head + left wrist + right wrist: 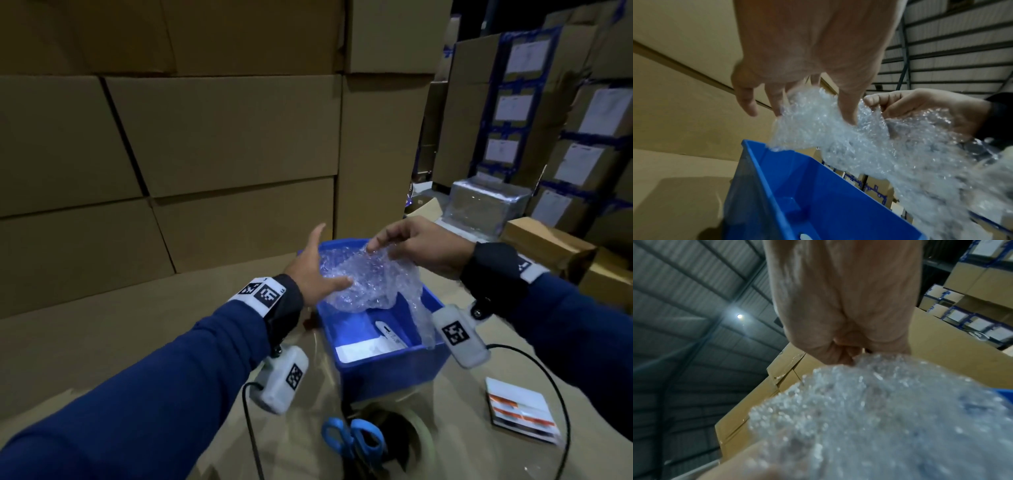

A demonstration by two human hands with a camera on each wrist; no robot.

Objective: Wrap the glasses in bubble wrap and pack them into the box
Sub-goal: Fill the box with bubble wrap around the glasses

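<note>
Head view: bubble wrap (371, 281) over blue box (394, 373)

Right hand (840, 305) fills the upper centre of the view, fingers (840, 352) curled inward and pinching the top edge of the bubble wrap (869, 418). The wrap spreads below the fingers, blurred. Behind the fingers stands a cardboard carton (941, 350). Left of them, a corrugated roof (684, 321) with one lamp (739, 316) lit.

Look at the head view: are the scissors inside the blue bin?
No, the scissors lie on the cardboard in front of the blue bin, outside it.
</note>
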